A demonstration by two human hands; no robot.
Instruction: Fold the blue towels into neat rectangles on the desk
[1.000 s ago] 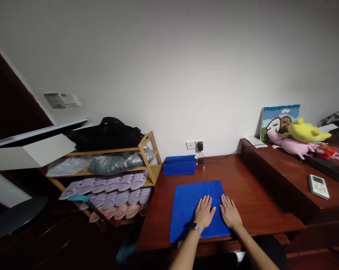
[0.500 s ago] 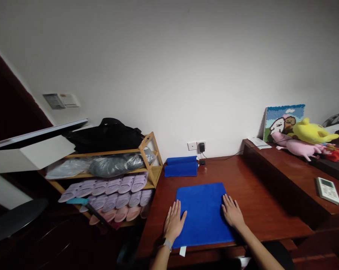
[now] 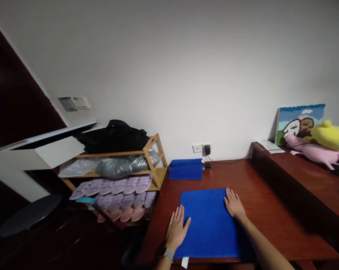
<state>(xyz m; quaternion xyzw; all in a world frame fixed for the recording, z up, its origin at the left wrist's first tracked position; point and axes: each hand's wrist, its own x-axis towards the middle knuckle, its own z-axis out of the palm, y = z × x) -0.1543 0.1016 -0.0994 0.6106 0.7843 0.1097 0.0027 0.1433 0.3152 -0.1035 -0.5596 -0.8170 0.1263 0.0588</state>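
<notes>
A blue towel (image 3: 207, 223) lies spread flat on the reddish-brown wooden table (image 3: 266, 217), with a small white tag at its near left corner. On the towel's left edge rests my left hand (image 3: 177, 227), palm down with fingers stretched out; a watch or band circles that wrist. My right hand (image 3: 234, 203) lies flat over the far right edge of the same towel, fingers extended. Neither hand grips anything. Behind the spread towel, close to the wall, sits a folded blue cloth bundle (image 3: 186, 170).
Left of the table stands a wooden shoe rack (image 3: 155, 165) with lilac and pink slippers (image 3: 130, 200) and a black bag (image 3: 113, 138) on top. A plugged-in adapter (image 3: 207, 150) trails a cable. On a raised ledge at right are a pink plush toy (image 3: 315, 150) and a picture (image 3: 300, 122).
My view has turned slightly, so the scene sits further right and a little lower. My right hand has slid up along the towel's right edge; the left stays at its left edge.
</notes>
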